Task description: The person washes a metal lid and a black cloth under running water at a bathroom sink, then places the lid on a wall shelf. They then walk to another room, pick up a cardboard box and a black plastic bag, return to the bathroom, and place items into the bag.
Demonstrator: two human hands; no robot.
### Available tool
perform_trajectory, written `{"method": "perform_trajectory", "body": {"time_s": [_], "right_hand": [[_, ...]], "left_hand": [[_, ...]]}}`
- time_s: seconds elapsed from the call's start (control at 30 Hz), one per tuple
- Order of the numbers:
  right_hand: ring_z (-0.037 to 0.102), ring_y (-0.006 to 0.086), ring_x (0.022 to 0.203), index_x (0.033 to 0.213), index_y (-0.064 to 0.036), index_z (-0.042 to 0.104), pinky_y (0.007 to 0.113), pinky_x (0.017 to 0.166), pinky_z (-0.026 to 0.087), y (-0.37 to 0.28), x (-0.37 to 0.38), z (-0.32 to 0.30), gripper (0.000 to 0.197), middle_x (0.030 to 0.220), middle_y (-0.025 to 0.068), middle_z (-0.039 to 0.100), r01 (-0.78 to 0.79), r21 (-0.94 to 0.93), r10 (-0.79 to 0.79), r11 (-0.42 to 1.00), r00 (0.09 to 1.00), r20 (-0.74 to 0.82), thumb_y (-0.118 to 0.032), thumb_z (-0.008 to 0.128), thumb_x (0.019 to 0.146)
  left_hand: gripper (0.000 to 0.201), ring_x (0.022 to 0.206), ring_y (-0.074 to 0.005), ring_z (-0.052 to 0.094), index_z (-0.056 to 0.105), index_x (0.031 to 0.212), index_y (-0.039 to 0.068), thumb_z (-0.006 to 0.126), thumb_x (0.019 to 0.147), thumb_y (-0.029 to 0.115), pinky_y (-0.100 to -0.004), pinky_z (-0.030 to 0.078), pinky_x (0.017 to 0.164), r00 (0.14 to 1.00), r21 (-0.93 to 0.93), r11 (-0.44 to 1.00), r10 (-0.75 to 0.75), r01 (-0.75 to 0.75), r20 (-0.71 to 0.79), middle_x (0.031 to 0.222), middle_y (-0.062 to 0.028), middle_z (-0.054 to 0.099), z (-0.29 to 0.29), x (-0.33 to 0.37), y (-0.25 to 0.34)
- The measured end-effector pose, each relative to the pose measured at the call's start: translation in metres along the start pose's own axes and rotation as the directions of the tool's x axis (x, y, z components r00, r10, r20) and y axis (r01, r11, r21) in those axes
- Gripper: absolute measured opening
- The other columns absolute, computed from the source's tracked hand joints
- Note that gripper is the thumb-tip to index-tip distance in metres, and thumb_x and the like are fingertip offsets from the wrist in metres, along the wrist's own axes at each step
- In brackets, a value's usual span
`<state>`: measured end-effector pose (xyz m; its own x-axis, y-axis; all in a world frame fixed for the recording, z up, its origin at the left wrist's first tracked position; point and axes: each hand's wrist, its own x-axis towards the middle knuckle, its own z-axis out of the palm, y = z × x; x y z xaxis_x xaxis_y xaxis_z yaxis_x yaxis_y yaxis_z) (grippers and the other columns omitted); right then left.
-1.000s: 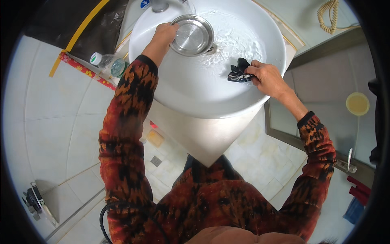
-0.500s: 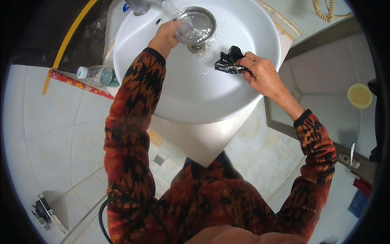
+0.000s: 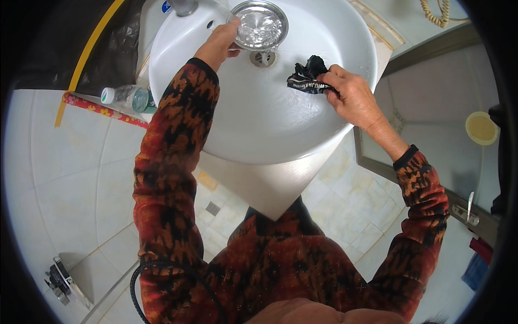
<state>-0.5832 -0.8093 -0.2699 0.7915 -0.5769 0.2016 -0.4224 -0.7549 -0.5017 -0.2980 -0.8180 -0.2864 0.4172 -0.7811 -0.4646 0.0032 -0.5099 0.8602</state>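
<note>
My left hand (image 3: 222, 41) grips the rim of a shallow round metal bowl (image 3: 285, 26), thumb at its left edge. Water fills and ripples in the bowl, and some runs off its near rim toward the drain (image 3: 263, 59). The bowl hangs over the far part of a white oval washbasin (image 3: 259, 137). My right hand (image 3: 352, 97) is closed on a crumpled black cloth (image 3: 308, 75) with white lettering, held above the basin's right side. Beyond my left hand stands the foot of a faucet (image 3: 183, 6); its spout is cut off by the frame's top.
A clear plastic bottle (image 3: 127, 99) with a white cap lies left of the basin, near a red flowered strip (image 3: 102, 110). The pale counter corner (image 3: 264, 186) juts toward my body. At the right is a framed glass door (image 3: 431, 102) with a handle (image 3: 468, 208).
The metal bowl has shifted slightly up and now lies flatter, showing more of the drain. My right hand and the black cloth have moved slightly to the right and away from me.
</note>
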Motion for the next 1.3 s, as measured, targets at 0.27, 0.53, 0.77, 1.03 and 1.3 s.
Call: {"method": "perform_trajectory", "body": {"time_s": [0.27, 0.53, 0.77, 1.03, 1.3], "right_hand": [[0.055, 0.0298, 0.066, 0.086, -0.0038, 0.058, 0.039, 0.063, 0.045, 0.000, 0.001, 0.001, 0.021, 0.077, 0.0107, 0.052, 0.029, -0.011, -0.029, 1.000, 1.000, -0.012, 0.002, 0.053, 0.067], [0.054, 0.0292, 0.071, 0.082, -0.0028, 0.057, 0.039, 0.062, 0.045, 0.005, 0.003, 0.003, 0.019, 0.079, 0.0099, 0.052, 0.080, -0.039, -0.079, 0.996, 0.997, 0.009, 0.005, 0.054, 0.065], [0.052, 0.0277, 0.082, 0.081, -0.0039, 0.056, 0.038, 0.070, 0.045, -0.003, 0.042, -0.016, 0.022, 0.089, 0.0079, 0.053, 0.297, -0.144, -0.314, 0.944, 0.942, -0.116, 0.006, 0.056, 0.062], [0.054, 0.0268, 0.069, 0.092, -0.0047, 0.057, 0.036, 0.065, 0.043, -0.013, 0.117, -0.035, 0.021, 0.071, 0.0112, 0.055, 0.187, -0.132, -0.204, 0.973, 0.970, -0.129, -0.004, 0.054, 0.072], [0.055, 0.0146, 0.062, 0.097, -0.0013, 0.055, 0.026, 0.055, 0.045, 0.005, 0.137, 0.002, 0.021, 0.075, 0.0070, 0.058, -0.124, 0.468, 0.151, 0.875, 0.988, -0.019, -0.012, 0.053, 0.079]], "left_hand": [[0.033, 0.073, -0.0183, 0.059, 0.052, 0.104, 0.000, 0.048, 0.087, 0.029, -0.0313, 0.053, 0.061, 0.997, 0.129, 0.991, 0.027, -0.035, 0.066, 0.087, -0.0095, 0.058, -0.011, -0.017, 0.001], [0.012, 0.063, -0.0246, 0.060, 0.057, 0.082, 0.003, 0.056, 0.080, 0.014, -0.0329, 0.049, 0.052, 0.870, 0.665, 0.650, 0.492, -0.368, 0.000, 0.075, -0.0122, 0.060, -0.037, -0.057, 0.006], [0.006, 0.065, -0.0339, 0.057, 0.053, 0.077, 0.004, 0.055, 0.071, 0.003, -0.0405, 0.045, 0.057, 0.579, 0.901, 0.182, 0.810, -0.395, 0.090, 0.073, -0.0124, 0.060, -0.067, -0.116, -0.010], [0.013, 0.067, -0.0305, 0.058, 0.055, 0.083, 0.008, 0.056, 0.070, 0.003, -0.0382, 0.046, 0.058, 0.588, 0.892, 0.257, 0.809, -0.372, 0.012, 0.074, -0.0084, 0.059, -0.087, -0.155, -0.031], [0.021, 0.062, -0.0306, 0.056, 0.056, 0.089, 0.005, 0.056, 0.070, -0.003, -0.0337, 0.044, 0.056, 0.576, 0.796, 0.391, 0.815, -0.461, -0.067, 0.069, -0.0119, 0.057, -0.107, -0.174, -0.036]]}}
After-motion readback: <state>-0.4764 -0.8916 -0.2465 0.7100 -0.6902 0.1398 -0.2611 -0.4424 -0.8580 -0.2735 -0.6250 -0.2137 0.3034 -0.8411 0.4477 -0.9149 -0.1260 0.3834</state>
